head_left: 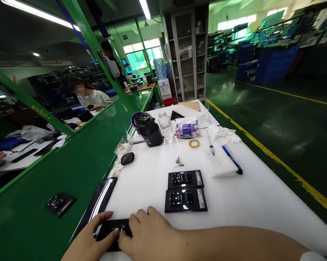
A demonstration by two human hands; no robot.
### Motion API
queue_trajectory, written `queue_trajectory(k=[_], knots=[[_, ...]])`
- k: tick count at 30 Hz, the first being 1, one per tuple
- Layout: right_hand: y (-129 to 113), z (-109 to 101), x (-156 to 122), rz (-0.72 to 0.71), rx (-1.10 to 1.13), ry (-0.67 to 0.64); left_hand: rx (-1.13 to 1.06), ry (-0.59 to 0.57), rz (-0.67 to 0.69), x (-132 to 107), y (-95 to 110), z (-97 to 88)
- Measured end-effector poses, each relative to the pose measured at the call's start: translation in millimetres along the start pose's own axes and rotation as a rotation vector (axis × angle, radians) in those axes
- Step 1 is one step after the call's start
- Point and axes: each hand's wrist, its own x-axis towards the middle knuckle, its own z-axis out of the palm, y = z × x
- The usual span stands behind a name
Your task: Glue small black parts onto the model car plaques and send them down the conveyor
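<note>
1. White worktop (261,195), green conveyor belt (79,159) beside it.
2. Two black plaques (185,190) with a woven pattern, silver strip at one end.
3. Black plate (110,230) under both hands.
4. Yellow tape roll (194,143); blue pen (232,160); white cloth (223,136).
5. Black jug (149,131) with purple rim.
6. Red bucket (168,102); dark green floor (274,108) with yellow line.

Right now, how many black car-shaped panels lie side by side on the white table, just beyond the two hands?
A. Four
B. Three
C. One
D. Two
D: two black panels lie one behind the other on the white table, just beyond the left hand and right hand, which both press on a separate black piece at the table's near edge.
</note>
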Motion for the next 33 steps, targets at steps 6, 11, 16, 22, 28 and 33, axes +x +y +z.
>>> queue_trajectory(k=[6, 11, 16, 22, 28, 33], knots=[[-4.6, -6.9, -8.1, 0.010, 0.020, -0.019, -0.071, -0.054, -0.048, -14.5, 20.4, -2.0], [-2.7, -5.9, -16.1, 0.002, 0.040, -0.007, -0.027, 0.012, 0.006, -37.2, 39.6, -1.6], [-1.8, 0.5, -21.0, -0.014, 0.036, 0.010, 0.020, 0.037, 0.103, -53.2, 41.2, 3.2], [-0.6, 2.9, -26.0, -0.040, 0.028, 0.057, 0.030, -0.115, 0.307, -64.1, 23.2, -16.4], [4.4, 9.5, -32.0, -0.078, 0.032, 0.102, -0.012, -0.227, 0.458, -52.5, 6.2, -28.9], [6.1, 12.7, -42.7, -0.140, -0.136, 0.241, 0.065, -0.089, 0.378, -74.7, -22.7, -28.7]])
